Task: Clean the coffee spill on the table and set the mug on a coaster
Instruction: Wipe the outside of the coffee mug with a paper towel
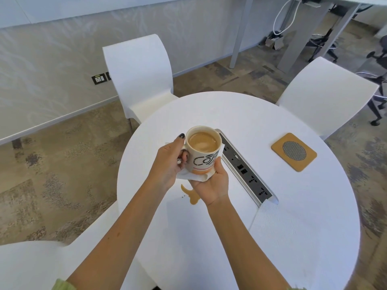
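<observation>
Head view: the mug (204,151), nearly full of milky coffee, is lifted above the round white bench (209,227) near its left-centre, kept upright so nothing more slops over. The left hand (167,164) has it by the handle, its fingers (184,157) curled through the loop and the thumb pressed against the rim side; this is the carrying grip. The right hand (211,185) sits under and against the near side of the mug, fingers pressed together and cupped, pinning a white napkin (194,176) to the mug's base. Judging by that hold, the napkin is there to catch drips or wipe the wet bottom before the mug goes down anywhere clean. Whether the napkin covers the whole base cannot be told, as the hands hide it.

Directly below, just near of the hands, the coffee spill (192,197) lies tan on the bench with a few small drops to its left; it is not yet wiped. The coaster (293,151), cork with a mesh disc, lies well apart to the right, bare and ready. Between mug and coaster runs a socket strip (245,170) set into the bench, a reason to carry the mug level across it. A second white paper towel (293,237) lies at the near right, probably meant for the spill
</observation>
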